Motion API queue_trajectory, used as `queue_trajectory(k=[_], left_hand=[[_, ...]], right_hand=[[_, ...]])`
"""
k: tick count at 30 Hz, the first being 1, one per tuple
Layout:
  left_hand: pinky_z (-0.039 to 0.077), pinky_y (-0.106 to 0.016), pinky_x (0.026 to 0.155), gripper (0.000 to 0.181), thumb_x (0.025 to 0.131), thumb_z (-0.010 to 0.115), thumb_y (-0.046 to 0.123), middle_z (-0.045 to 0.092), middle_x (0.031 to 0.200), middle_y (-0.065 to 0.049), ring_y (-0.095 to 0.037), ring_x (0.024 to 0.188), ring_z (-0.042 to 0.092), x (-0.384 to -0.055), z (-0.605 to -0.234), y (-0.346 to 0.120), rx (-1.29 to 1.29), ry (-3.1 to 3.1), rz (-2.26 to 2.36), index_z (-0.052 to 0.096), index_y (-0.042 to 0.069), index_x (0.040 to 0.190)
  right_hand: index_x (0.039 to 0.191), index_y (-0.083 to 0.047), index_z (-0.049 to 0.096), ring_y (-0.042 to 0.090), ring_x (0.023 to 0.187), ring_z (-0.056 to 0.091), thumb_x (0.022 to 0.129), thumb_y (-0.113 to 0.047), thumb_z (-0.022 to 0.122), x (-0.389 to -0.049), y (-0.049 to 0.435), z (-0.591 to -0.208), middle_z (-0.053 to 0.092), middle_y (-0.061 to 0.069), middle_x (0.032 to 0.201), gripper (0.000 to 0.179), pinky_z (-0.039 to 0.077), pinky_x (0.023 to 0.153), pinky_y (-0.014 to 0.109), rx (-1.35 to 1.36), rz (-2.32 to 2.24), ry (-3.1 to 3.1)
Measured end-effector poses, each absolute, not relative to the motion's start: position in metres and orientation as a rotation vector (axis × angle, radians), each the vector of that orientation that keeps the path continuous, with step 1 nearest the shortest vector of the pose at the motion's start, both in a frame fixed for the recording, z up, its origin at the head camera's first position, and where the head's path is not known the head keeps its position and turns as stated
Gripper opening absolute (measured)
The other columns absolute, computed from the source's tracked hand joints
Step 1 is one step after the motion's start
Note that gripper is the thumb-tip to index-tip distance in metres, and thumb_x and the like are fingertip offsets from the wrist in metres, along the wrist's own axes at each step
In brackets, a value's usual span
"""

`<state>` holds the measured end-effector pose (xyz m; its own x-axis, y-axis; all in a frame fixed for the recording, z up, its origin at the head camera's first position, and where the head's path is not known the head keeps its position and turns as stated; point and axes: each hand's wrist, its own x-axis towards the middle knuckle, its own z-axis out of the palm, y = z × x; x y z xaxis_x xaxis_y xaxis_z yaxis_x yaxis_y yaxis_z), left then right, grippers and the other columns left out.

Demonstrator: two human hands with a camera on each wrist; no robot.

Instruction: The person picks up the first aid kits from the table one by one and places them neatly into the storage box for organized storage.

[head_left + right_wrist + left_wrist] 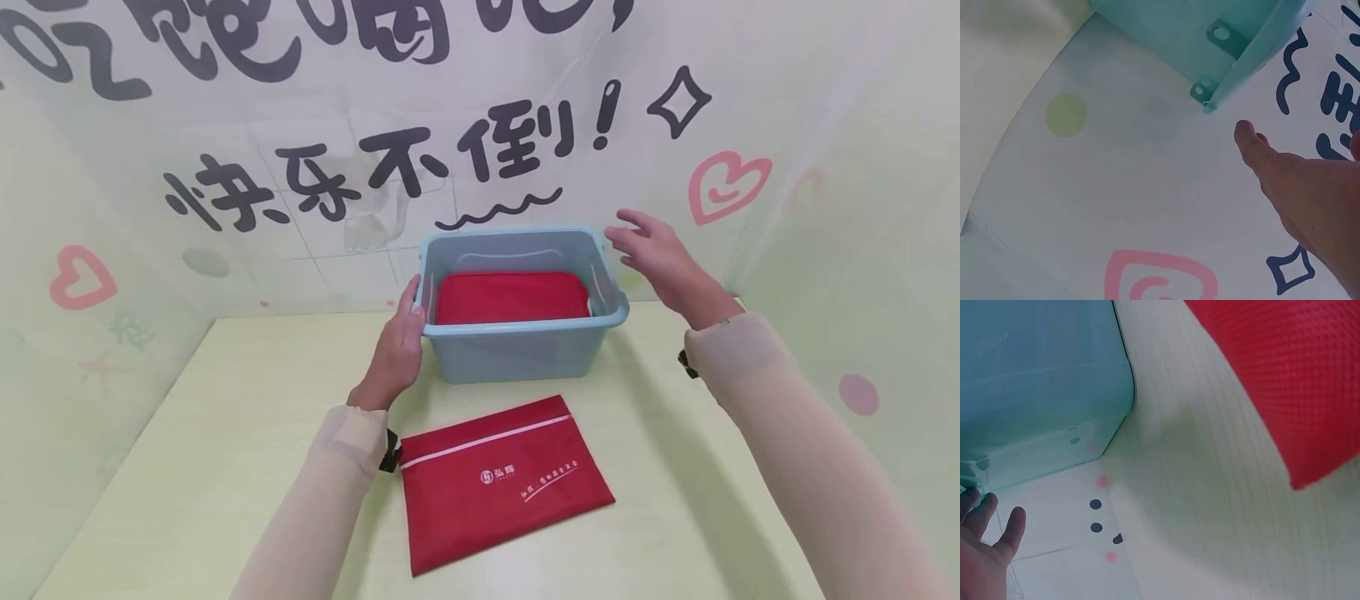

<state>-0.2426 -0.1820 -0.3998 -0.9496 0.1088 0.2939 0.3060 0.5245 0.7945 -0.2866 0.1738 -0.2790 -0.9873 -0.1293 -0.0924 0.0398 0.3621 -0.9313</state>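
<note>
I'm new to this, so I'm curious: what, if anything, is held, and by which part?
The left hand holds the blue plastic bin by its left rim; the right hand holds nothing.

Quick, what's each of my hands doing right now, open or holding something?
Left hand: open, fingers touching the blue bin's left side.
Right hand: open, holding nothing, just off the bin's right side.
</note>
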Motion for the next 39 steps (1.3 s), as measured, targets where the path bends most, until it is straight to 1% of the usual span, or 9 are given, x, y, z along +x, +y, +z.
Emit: queue_trajectory(k=[6,16,19,24,30,36,39], left_hand=[[0.032,-0.056,0.113,0.06,0.107,0.028,0.038,0.021,0.164,0.002,-0.025,0.149,0.023,-0.243,-0.399,-0.182,-0.346,-2.556,-1.402,0.009,0.025,0.161],[0.033,-0.057,0.112,0.059,0.106,0.029,0.04,0.021,0.164,0.003,-0.026,0.149,0.023,-0.24,-0.396,-0.182,-0.314,-2.577,-1.386,0.007,0.032,0.161],[0.032,-0.057,0.112,0.059,0.106,0.029,0.039,0.021,0.164,0.002,-0.026,0.149,0.023,-0.24,-0.396,-0.182,-0.319,-2.579,-1.394,0.007,0.03,0.161],[0.031,-0.058,0.113,0.06,0.107,0.028,0.039,0.021,0.164,0.0,-0.027,0.149,0.022,-0.24,-0.396,-0.182,-0.321,-2.587,-1.403,0.007,0.028,0.161],[0.031,-0.058,0.113,0.06,0.107,0.028,0.039,0.02,0.164,0.001,-0.027,0.149,0.022,-0.24,-0.397,-0.181,-0.315,-2.585,-1.404,0.008,0.027,0.161],[0.031,-0.057,0.113,0.06,0.106,0.028,0.041,0.02,0.164,0.004,-0.026,0.149,0.022,-0.24,-0.398,-0.181,-0.318,-2.575,-1.398,0.007,0.029,0.161],[0.03,-0.058,0.113,0.06,0.106,0.027,0.042,0.02,0.164,0.003,-0.026,0.149,0.022,-0.24,-0.398,-0.181,-0.321,-2.571,-1.397,0.007,0.029,0.161]], right_hand=[[0.16,-0.01,0.011,0.033,0.146,0.032,0.102,-0.039,0.052,-0.276,0.188,-0.287,0.024,0.016,0.162,0.077,0.028,0.117,0.043,-0.102,-1.764,2.411],[0.16,-0.008,0.011,0.035,0.143,0.036,0.102,-0.038,0.052,-0.264,0.204,-0.308,0.027,0.02,0.159,0.077,0.03,0.115,0.045,-0.107,-1.788,2.381],[0.16,-0.009,0.01,0.036,0.142,0.036,0.102,-0.04,0.052,-0.26,0.208,-0.314,0.028,0.021,0.159,0.079,0.03,0.116,0.046,-0.117,-1.795,2.359],[0.16,-0.007,0.009,0.037,0.142,0.037,0.103,-0.035,0.052,-0.254,0.214,-0.324,0.028,0.022,0.159,0.076,0.03,0.115,0.046,-0.135,-1.846,2.294],[0.16,-0.005,0.008,0.037,0.141,0.037,0.103,-0.033,0.052,-0.248,0.218,-0.337,0.026,0.02,0.16,0.077,0.03,0.115,0.046,-0.149,-1.836,2.265],[0.159,-0.004,0.01,0.039,0.139,0.04,0.102,-0.036,0.053,-0.241,0.219,-0.353,0.034,0.023,0.155,0.078,0.033,0.113,0.047,-0.157,-1.781,2.281],[0.159,-0.004,0.012,0.04,0.138,0.041,0.102,-0.037,0.054,-0.237,0.219,-0.362,0.036,0.024,0.154,0.078,0.034,0.112,0.048,-0.158,-1.745,2.276]])
